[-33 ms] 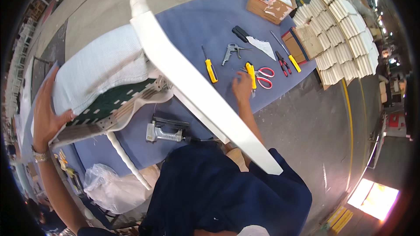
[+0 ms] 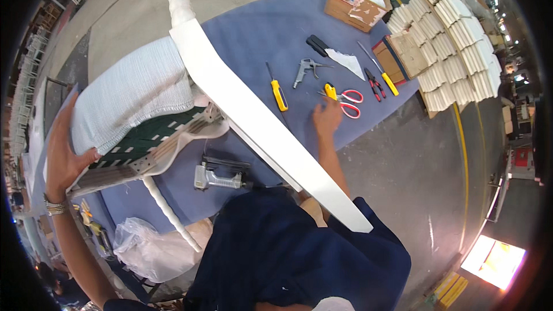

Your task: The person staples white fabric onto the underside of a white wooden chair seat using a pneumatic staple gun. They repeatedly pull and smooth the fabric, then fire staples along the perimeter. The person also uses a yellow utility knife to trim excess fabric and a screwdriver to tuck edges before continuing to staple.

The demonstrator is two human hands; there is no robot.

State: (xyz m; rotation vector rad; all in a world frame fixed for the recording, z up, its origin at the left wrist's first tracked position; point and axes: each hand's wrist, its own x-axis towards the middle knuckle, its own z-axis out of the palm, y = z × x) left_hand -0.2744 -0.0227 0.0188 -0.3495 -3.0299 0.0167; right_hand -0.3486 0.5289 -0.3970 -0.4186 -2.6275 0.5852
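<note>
A white wooden chair lies tipped on the table, its long curved leg [image 2: 271, 121] slanting toward my lap. Pale woven fabric [image 2: 135, 78] covers its padded seat, and dark green webbing [image 2: 138, 141] shows on the underside. My left hand [image 2: 64, 155] grips the far-left side of the seat, thumb over the underside edge and fingers along the fabric. My right hand [image 2: 327, 120] is over a yellow utility knife [image 2: 330, 90], fingers curled on its lower part, which they hide. Red-handled pliers or scissors [image 2: 350, 103] lie just right of that hand.
On the blue-grey table lie a yellow screwdriver [image 2: 279, 95], an air blow gun [image 2: 307, 72], a black-handled blade [image 2: 340, 57], dark pliers [image 2: 374, 83], another yellow screwdriver [image 2: 389, 82] and a staple gun [image 2: 219, 175]. A cardboard box [image 2: 357, 6] and stacked white slats [image 2: 455, 46] stand beyond.
My right hand has moved slightly right, over the lower part of the yellow utility knife, and its fingers have curled onto it. My left hand keeps its hold on the chair.
</note>
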